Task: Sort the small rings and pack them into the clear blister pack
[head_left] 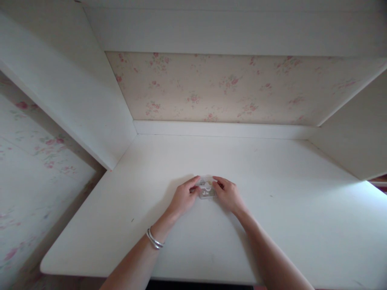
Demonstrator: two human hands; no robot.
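Note:
A small clear plastic case (pixel 207 192) is between my two hands at the middle of the white desk. Pale shapes show inside or on it, too small to make out. My left hand (pixel 185 195) grips its left edge with thumb and fingertips. On the opposite edge, my right hand (pixel 228 194) holds it the same way, fingers curled. Whether the case rests on the desk or is slightly raised, I cannot tell. Silver bangles (pixel 155 239) circle my left wrist.
The white desk (pixel 290 225) has a low back ledge (pixel 226 129), with floral wallpaper (pixel 193 88) above it. White side panels stand at left (pixel 90 100) and right (pixel 356 133). A tiny dark mark (pixel 132 220) lies on the desk at left. The desk's front edge is near my forearms.

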